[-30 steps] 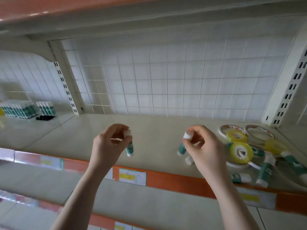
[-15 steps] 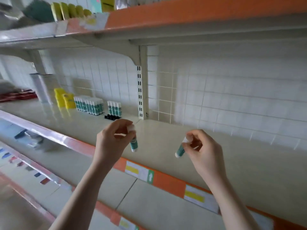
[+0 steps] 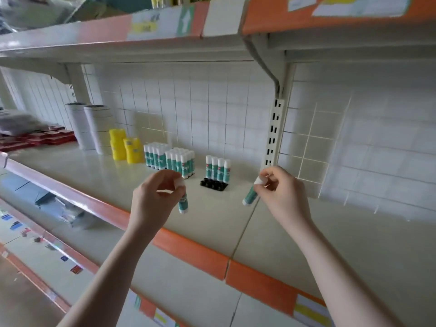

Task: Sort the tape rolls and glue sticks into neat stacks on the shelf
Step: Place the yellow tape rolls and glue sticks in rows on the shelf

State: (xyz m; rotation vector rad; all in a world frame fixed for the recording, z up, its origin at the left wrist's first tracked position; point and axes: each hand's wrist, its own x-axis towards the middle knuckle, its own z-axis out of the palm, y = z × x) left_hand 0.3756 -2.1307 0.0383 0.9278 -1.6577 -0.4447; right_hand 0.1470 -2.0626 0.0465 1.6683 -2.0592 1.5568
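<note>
My left hand point(image 3: 153, 199) and right hand point(image 3: 280, 194) each pinch a glue stick point(image 3: 183, 204) by its cap; a loose cap could drop one onto the shelf point(image 3: 212, 227)

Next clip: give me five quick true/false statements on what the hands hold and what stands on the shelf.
1. Each hand holds one glue stick. True: left hand holds the left glue stick, right hand the right glue stick.
2. Both held sticks rest on the shelf. False: they hang above it.
3. The black tray is full. False: a row of four glue sticks stands at its back, front slots empty.
4. Yellow tape stacks stand left of the glue stick packs. True.
5. The left hand holds tape. False: a glue stick.
</note>
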